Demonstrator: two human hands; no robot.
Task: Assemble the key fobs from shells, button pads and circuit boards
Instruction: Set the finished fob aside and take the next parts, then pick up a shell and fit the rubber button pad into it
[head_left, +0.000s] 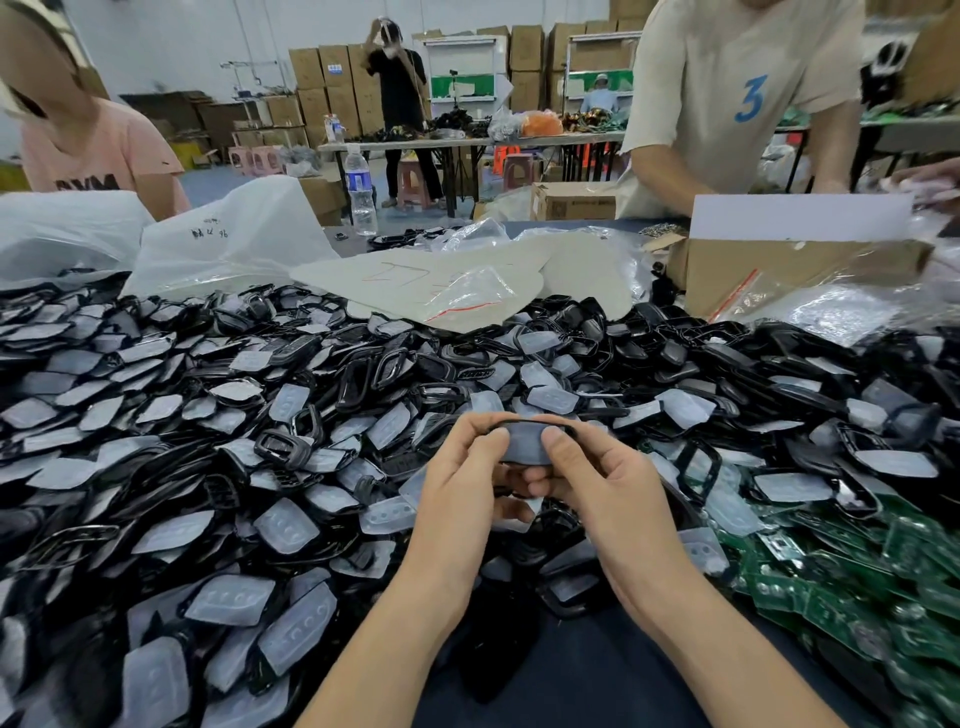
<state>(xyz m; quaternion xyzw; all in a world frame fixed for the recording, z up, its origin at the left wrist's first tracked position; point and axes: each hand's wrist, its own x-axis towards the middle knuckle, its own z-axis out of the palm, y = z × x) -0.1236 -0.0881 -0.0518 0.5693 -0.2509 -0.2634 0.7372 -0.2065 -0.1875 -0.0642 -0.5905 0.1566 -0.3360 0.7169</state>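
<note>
Both my hands hold one key fob part over the middle of the table. It is a black shell (524, 422) with a translucent button pad (525, 446) lying in it. My left hand (467, 483) grips its left side, thumb on the pad. My right hand (597, 483) grips its right side, thumb pressing the pad too. Around them lies a big heap of black shells (363, 374) and translucent pads (288, 525). Green circuit boards (852, 577) are piled at the right.
Two white plastic bags (228, 244) stand at the back left, a cardboard box (779, 270) at the back right, a water bottle (361, 192) behind. One person stands across the table at the left, another at the right.
</note>
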